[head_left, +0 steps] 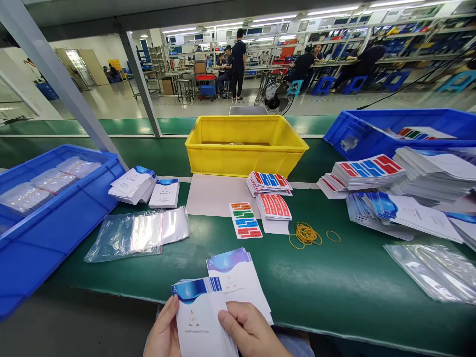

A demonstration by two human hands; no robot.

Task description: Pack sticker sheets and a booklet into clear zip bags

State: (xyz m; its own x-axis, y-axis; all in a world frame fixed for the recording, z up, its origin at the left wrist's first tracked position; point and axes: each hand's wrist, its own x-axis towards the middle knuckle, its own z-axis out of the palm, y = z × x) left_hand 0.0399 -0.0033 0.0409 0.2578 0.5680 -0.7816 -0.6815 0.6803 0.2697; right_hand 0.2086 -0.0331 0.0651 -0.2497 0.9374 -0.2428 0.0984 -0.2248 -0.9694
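A fanned stack of booklets (197, 317) with blue tops is held upright above the table's near edge. My left hand (163, 329) is closed on its left side, thumb on the front cover. On the right side, my right hand (251, 329) pinches the same booklets, thumb on top. Just behind them a second pile of booklets (243, 277) with purple-blue tops lies on the green table (320, 282). Further back are a sticker sheet (245, 220) with coloured labels, a stack of red label sheets (275, 208) and a tangle of yellow rubber bands (305, 234).
A yellow bin (245, 161) stands at the back, a blue bin (55, 223) at left and another blue bin (401, 134) at right. Clear plastic bags (141, 233) lie left. Booklet stacks (409, 213) and bags (435, 270) crowd the right. Co-workers (238, 64) are far behind.
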